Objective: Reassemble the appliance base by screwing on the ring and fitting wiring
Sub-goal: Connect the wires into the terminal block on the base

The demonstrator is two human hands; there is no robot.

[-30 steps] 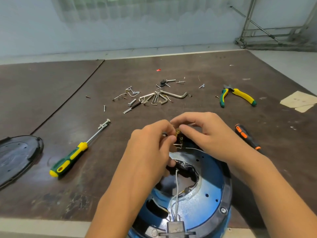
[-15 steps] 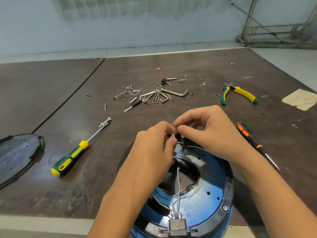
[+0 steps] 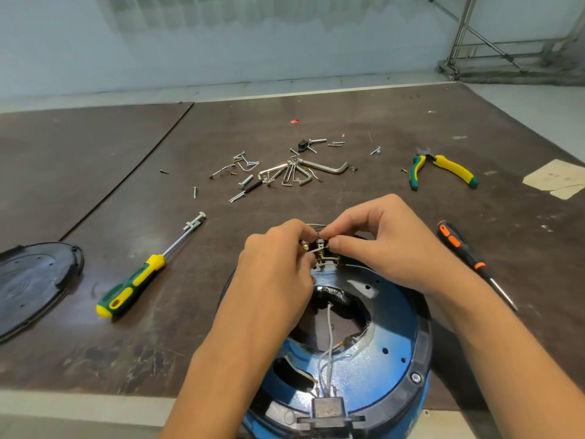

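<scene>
The blue appliance base stands upside down at the table's near edge, ringed by a black rim. White wires run from a grey connector block at the front into its central opening. At the far rim sits a small switch with brass terminals. My left hand pinches a white wire end at that switch. My right hand pinches the same spot from the right, thumb and forefinger together. The fingertips hide most of the switch.
A yellow-green screwdriver lies left of the base, an orange-black screwdriver to the right. A black cover plate sits at the left edge. Hex keys and loose screws are scattered farther back, with yellow-green pliers at the right.
Both hands stayed at the switch and shifted slightly; the fingers have reworked their pinch on the wire end. The view has tilted a little, showing more of the base.
</scene>
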